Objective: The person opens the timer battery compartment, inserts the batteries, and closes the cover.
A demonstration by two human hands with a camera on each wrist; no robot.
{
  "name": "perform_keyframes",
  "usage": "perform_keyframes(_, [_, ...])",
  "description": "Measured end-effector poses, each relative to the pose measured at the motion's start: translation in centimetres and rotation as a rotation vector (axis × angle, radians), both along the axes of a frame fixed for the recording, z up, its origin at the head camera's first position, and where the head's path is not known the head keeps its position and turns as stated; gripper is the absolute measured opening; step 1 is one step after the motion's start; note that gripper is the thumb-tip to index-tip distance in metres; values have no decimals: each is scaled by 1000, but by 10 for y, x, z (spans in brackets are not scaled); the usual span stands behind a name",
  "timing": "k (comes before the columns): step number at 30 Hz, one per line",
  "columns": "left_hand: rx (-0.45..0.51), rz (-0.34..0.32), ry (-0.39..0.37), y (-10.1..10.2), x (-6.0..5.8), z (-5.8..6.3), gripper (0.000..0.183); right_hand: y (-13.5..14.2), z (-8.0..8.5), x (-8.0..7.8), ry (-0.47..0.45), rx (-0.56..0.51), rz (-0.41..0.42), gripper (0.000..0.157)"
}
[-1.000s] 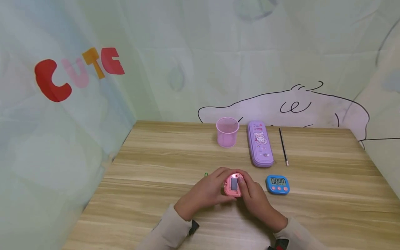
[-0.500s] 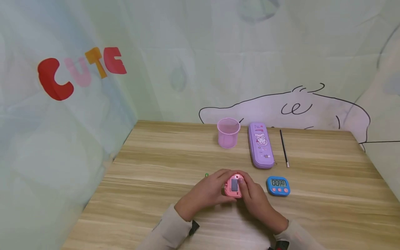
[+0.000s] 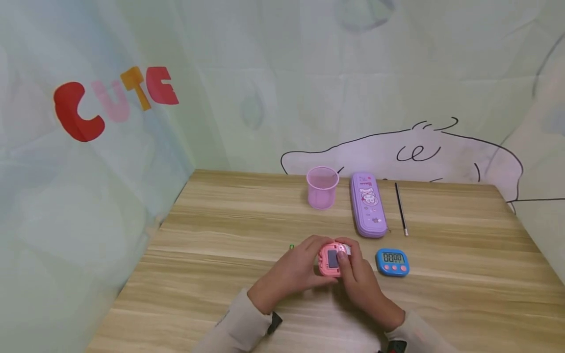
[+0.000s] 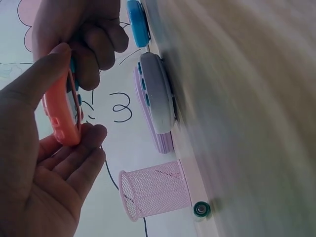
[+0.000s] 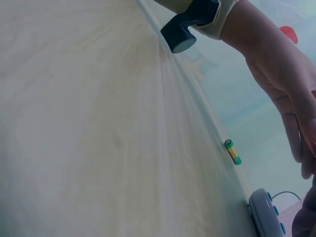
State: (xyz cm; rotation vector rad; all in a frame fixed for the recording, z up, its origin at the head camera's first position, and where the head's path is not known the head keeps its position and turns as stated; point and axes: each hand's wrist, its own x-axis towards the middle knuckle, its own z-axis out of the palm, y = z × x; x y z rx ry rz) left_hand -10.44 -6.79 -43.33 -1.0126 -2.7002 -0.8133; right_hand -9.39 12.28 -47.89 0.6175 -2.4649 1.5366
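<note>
Both hands hold a pink digital timer (image 3: 328, 260) above the table, its back with a dark grey panel facing up in the head view. My left hand (image 3: 293, 269) grips its left side between thumb and fingers. The right hand (image 3: 364, 287) holds the right side, thumb pressed on the back and fingers curled beneath. In the left wrist view the pink timer (image 4: 63, 111) is edge-on, with teal buttons on its far side. A small pale patch (image 3: 347, 249) shows by the right fingers; I cannot tell what it is.
On the table are a blue timer (image 3: 393, 262), a purple pencil case (image 3: 369, 206), a pencil (image 3: 401, 208) and a pink mesh cup (image 3: 322, 189). A grey timer (image 4: 157, 93), hidden behind the hands from the head, and a green battery (image 5: 232, 152) lie there too.
The pink timer has risen slightly in the head view, together with both hands. The right fingers have shifted on its edge, and a pale patch now shows beside them.
</note>
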Motion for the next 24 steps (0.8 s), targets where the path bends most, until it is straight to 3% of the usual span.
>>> perform_keyframes(6, [-17,39,-42,1,1,0,80,-1,0,0,-3,6,-18,26])
perform_keyframes(16, [-43,26,-51,1,1,3,80,-1,3,1,-39,54,-25,25])
perform_keyframes(24, [-31,9,-35,1,1,2,80,-2,6,2,-11,82,-50,23])
